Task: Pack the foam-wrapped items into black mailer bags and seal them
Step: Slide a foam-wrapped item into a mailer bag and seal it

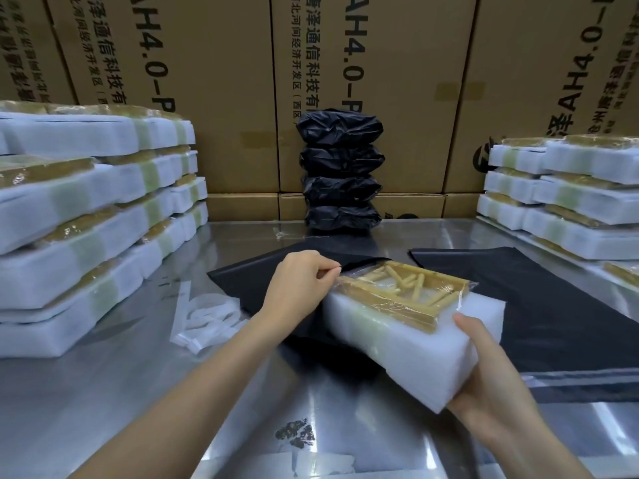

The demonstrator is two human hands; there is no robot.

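At frame centre, the left hand pinches the open edge of a flat black plastic mailer bag on the shiny metal table, while the right hand grips a white foam-wrapped block with a clear-filmed wooden frame, its far end at the bag's mouth.

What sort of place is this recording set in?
Likely a warehouse packing station: printed cardboard cartons line the back, foam-wrapped items are stacked on a steel table, and sealed black mailer bags are piled up.
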